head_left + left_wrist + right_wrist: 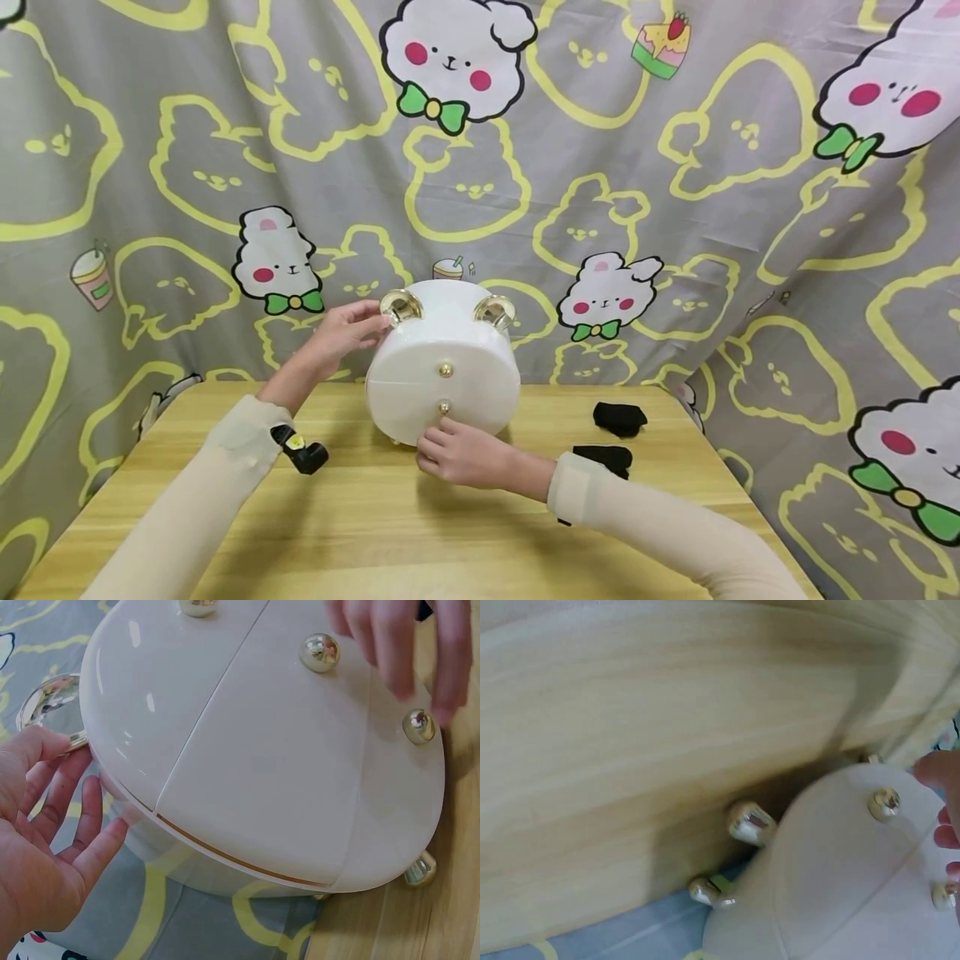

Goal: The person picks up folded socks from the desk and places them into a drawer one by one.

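A white, rounded drawer box (412, 383) with gold ball knobs and gold ear-shaped rings stands on the table. My left hand (347, 335) is at its left side. In the left wrist view, the thumb and forefinger of that hand (45, 840) pinch the rim of a gold ear (52, 705), while the other fingers spread beside the box wall. My right hand (465, 454) is in front of the lower drawers, covering the lowest knob in the head view. Its loosely bent fingers (394, 645) appear blurred near the lower knob (419, 726), apart from it.
Two black cloth-like items (619, 418) lie on the wooden table (360, 533) to the right of the box. A patterned grey curtain (345, 192) hangs behind and around the table. Small gold feet (751, 823) stick out below the box.
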`<state>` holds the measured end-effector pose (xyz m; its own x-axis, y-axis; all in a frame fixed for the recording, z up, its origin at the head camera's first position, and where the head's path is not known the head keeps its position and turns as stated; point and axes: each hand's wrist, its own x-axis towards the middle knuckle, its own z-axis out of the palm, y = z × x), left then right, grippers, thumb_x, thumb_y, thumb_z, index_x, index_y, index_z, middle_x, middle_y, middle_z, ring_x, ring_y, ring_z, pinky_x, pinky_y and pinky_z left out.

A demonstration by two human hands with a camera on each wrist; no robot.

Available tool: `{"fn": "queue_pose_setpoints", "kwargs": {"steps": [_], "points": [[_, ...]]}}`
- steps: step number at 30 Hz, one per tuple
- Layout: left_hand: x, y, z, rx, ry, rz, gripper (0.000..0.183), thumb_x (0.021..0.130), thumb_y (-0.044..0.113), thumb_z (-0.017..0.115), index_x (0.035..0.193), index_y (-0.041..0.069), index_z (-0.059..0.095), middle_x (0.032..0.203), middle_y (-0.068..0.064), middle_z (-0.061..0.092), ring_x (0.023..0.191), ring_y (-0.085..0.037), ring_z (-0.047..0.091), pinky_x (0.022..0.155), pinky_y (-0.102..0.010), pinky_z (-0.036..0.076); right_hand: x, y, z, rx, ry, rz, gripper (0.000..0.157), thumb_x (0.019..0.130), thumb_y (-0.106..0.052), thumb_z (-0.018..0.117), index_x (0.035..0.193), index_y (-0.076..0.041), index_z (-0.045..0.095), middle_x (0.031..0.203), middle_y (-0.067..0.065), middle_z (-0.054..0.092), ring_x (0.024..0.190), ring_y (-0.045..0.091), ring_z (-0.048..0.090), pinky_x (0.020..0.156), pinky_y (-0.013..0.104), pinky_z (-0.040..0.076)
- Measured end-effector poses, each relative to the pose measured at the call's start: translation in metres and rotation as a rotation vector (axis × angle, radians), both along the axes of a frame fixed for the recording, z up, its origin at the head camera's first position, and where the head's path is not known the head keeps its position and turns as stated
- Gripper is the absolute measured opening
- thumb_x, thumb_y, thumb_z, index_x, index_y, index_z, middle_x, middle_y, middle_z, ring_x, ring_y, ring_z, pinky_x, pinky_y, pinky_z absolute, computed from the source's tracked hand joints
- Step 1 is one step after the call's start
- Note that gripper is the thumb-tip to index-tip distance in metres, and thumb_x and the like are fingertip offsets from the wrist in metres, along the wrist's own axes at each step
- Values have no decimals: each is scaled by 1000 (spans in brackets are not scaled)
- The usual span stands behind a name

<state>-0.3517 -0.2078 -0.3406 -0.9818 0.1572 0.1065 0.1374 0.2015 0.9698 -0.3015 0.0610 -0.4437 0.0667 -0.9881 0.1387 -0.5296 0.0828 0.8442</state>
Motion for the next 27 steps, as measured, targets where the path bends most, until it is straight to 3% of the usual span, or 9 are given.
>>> {"fn": "queue_pose_setpoints", "kwargs": {"steps": [6,14,27], "points": [[-1,-1,-1,16,0,-5,46,102,30,64,138,2,55,98,14,67,95,-6,63,116,-55,41,-4,-4,-15,56,-14,-86,16,103,-25,56,112,-25,69,109,-7,63,99,12,59,85,27,49],[-2,1,1,17,-5,-5,48,102,30,63,142,4,54,103,14,67,99,-5,63,116,-54,42,-10,-8,-17,86,-1,-183,15,103,-25,57,111,-26,69,111,-4,60,102,15,58,93,31,52],[-2,-1,-1,26,4,-15,49,102,30,63,142,3,54,100,16,68,97,-5,63,116,-54,42,-12,-11,-18,91,24,-112,15,99,-16,58,92,-21,70,97,-3,58,85,15,56,83,27,54]]}}
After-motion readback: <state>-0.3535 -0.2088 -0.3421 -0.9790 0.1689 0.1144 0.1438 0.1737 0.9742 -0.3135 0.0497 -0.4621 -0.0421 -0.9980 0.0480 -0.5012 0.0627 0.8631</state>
